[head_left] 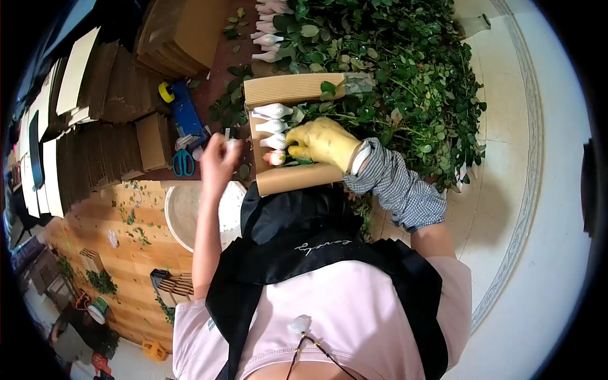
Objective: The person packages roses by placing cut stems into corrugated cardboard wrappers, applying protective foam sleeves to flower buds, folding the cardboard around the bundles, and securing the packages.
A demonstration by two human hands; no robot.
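Observation:
My bare left hand [220, 159] is closed, with a small white piece [228, 134] showing at its fingertips; I cannot make out what it is. It is left of an open cardboard wrap [297, 180]. In the wrap lie several roses, their heads in white mesh sleeves [273, 125], stems running right. The nearest rose [275, 157] shows a bare pink-orange bud. My right hand [324, 144], in a yellow glove with a checked oversleeve, curls its fingers round a rose just behind the heads. The glove hides the exact grip.
Leafy rose stems [405, 95] cover the table's right part, with more sleeved heads [268, 39] at the back. Teal scissors [183, 163], a blue holder [185, 111] and yellow tape [166, 92] are at left. Cardboard stacks [107, 145] stand beyond; a white bin [180, 212] is below.

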